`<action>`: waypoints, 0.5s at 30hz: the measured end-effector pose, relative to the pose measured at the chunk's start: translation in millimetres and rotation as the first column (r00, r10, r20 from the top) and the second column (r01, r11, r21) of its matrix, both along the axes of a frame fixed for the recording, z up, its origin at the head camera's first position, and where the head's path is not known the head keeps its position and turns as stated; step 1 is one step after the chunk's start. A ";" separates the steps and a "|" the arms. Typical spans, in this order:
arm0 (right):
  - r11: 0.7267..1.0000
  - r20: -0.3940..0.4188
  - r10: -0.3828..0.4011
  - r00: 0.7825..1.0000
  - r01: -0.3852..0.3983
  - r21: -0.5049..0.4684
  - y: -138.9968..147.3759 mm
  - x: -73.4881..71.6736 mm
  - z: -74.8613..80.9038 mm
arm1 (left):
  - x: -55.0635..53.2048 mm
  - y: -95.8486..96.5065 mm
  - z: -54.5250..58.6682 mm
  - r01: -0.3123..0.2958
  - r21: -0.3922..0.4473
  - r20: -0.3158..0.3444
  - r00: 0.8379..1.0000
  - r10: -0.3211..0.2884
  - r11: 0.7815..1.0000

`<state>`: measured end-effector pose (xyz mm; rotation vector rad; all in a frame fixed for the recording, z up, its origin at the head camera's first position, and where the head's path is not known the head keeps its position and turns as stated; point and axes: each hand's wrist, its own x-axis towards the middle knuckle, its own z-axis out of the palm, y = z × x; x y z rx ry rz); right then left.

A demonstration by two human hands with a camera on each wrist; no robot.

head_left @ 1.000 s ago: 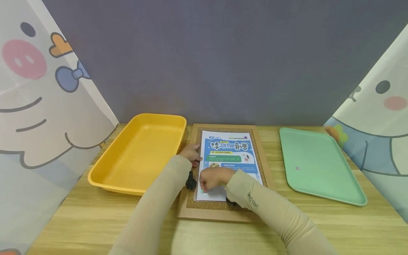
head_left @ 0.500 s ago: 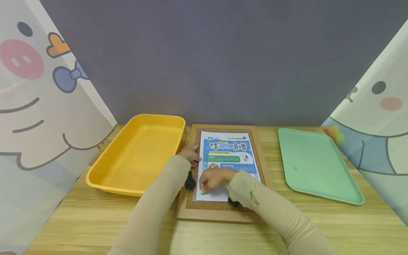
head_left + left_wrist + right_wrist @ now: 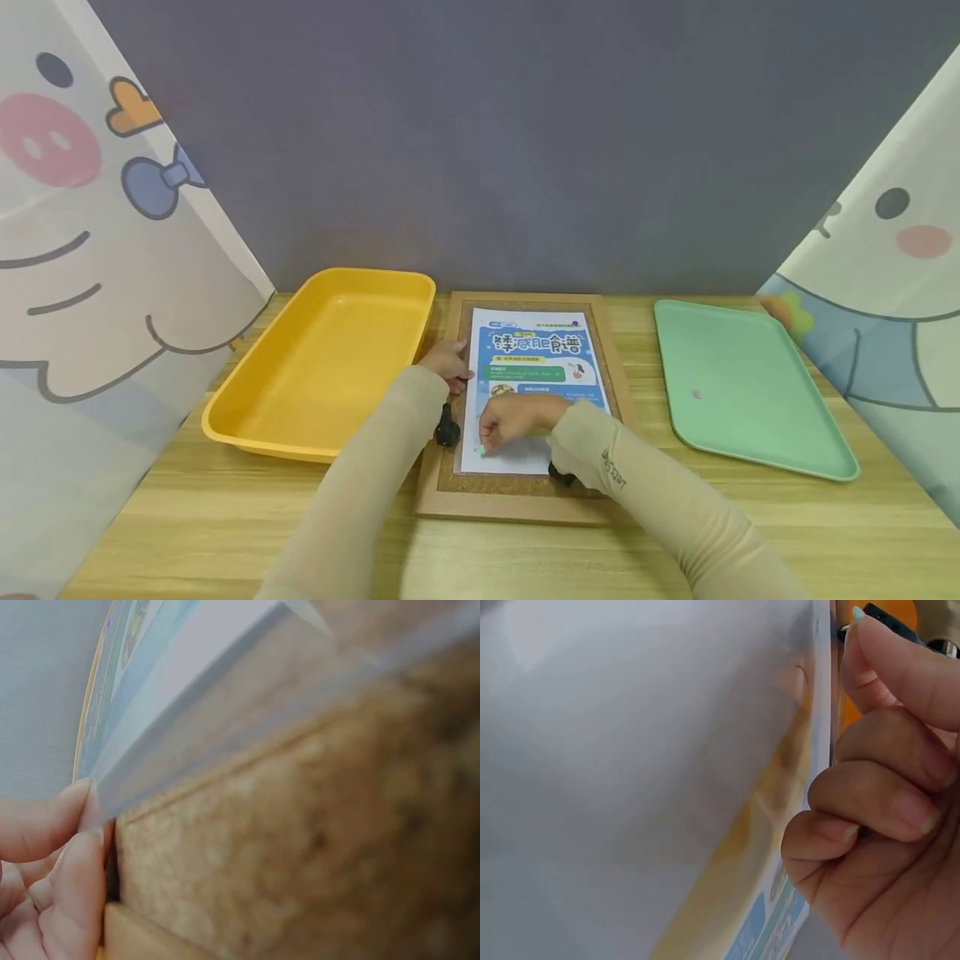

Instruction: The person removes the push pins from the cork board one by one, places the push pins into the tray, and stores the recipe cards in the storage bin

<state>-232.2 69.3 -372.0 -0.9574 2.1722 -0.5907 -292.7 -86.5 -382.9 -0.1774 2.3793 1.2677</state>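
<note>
A laminated poster sheet (image 3: 525,358) with blue print and Chinese characters lies on a framed cork board (image 3: 517,506). My left hand (image 3: 447,365) is at the sheet's left edge; in the left wrist view, its thumb and a finger pinch the clear margin, which stands slightly off the cork. Over the sheet's lower left part, my right hand (image 3: 513,418) pinches a small mint-green push pin (image 3: 482,450) between thumb and forefinger. The other fingers are curled in. Only the pin's pale tip (image 3: 859,613) shows in the right wrist view. A purple pin (image 3: 575,323) sits at the sheet's upper right corner.
A yellow tray (image 3: 225,433) stands close on the left of the board. To the right lies a flat green tray (image 3: 750,375) with a small pink object (image 3: 697,395) on it. Behind the wooden table (image 3: 480,558) rises a grey wall (image 3: 480,150); printed panels flank it.
My right hand has shifted slightly to the right over the sheet, with the mint-green push pin still pinched. My left hand keeps its place at the sheet's edge.
</note>
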 end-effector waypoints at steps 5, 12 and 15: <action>1.000 0.006 0.002 1.000 -0.002 -0.003 3.1 -2.3 1.6 | 2.1 -0.6 1.1 -0.003 -0.002 -0.009 1.000 0.003 1.000; 1.000 -0.010 0.021 1.000 -0.021 0.001 6.7 -3.3 0.0 | -0.1 -0.8 -1.2 -0.007 0.006 0.012 1.000 0.007 1.000; 1.000 -0.012 0.026 1.000 -0.026 -0.003 8.3 -3.0 1.1 | -1.4 0.3 -1.9 -0.021 0.001 0.022 1.000 0.021 1.000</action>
